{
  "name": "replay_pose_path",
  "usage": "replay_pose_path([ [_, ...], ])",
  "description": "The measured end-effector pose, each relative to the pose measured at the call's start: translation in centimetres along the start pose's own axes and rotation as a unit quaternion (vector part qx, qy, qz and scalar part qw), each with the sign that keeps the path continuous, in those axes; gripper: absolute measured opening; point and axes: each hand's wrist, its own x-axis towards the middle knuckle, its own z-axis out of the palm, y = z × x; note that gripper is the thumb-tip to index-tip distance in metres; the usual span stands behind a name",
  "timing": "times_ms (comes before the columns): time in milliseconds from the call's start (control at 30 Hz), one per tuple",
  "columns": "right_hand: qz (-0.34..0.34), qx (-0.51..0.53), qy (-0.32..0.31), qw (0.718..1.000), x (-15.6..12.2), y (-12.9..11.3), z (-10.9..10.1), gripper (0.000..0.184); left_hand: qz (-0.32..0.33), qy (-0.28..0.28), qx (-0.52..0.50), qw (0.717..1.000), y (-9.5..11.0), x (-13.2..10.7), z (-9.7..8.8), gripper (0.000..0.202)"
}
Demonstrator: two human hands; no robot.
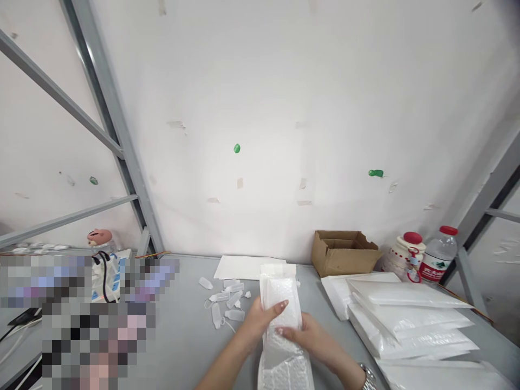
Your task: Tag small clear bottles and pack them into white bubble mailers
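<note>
on the grey table (187,336) both hands grip a bubble mailer (280,303).

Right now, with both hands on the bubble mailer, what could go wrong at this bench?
The small plastic bottles lie loose close beside the left hand; a sweep of the bubble mailer might scatter them.
The stack of mailers near the right hand is fanned unevenly and could slide.

No text can be read; the red label (431,270) on the water bottle (441,250) carries white and green print, perhaps a brand mark, too small to make out; the bubble mailer (278,295) looks unprinted.
</note>
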Motion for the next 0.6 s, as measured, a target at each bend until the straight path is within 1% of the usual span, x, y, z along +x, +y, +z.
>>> replay_pose_path([
  [33,0.007,0.002,0.014,1.000,0.0,-0.3,-0.3,0.049,0.010,0.005,-0.017,1.000,0.2,0.1,-0.1,0.059],
  [100,0.013,-0.005,0.016,1.000,0.0,-0.6,-1.0,0.044,0.027,0.008,-0.050,0.998,0.5,0.4,-0.5,0.055],
  [167,0.005,-0.019,0.023,1.000,0.2,-0.6,-1.6,0.043,0.026,0.014,-0.079,0.996,0.7,0.6,-0.8,0.052],
  [233,-0.013,-0.020,0.074,0.997,0.6,-0.4,-2.2,0.044,0.017,0.017,-0.088,0.996,0.7,0.6,-1.1,0.051],
  [300,-0.031,-0.008,0.150,0.988,0.9,-0.2,-2.6,0.048,0.002,-0.011,-0.069,0.998,0.8,0.6,-1.2,0.050],
  [333,-0.036,-0.002,0.176,0.984,1.0,-0.2,-2.8,0.048,-0.008,-0.037,-0.055,0.998,0.8,0.5,-1.2,0.050],
  [367,-0.038,0.001,0.189,0.981,1.1,-0.1,-2.9,0.048,-0.019,-0.066,-0.042,0.997,0.7,0.4,-1.2,0.050],
  [433,-0.031,0.000,0.184,0.982,1.1,-0.1,-3.1,0.044,-0.041,-0.115,-0.026,0.992,0.7,0.2,-1.1,0.048],
  [467,-0.026,-0.002,0.176,0.984,1.1,0.0,-3.1,0.042,-0.051,-0.126,-0.023,0.990,0.6,0.1,-1.0,0.047],
  [533,-0.017,-0.008,0.163,0.986,1.0,0.0,-3.2,0.041,-0.068,-0.126,-0.021,0.989,0.5,0.0,-0.9,0.047],
  [600,-0.024,-0.013,0.152,0.988,0.9,0.1,-3.1,0.042,-0.076,-0.121,-0.021,0.990,0.4,0.1,-0.8,0.047],
])
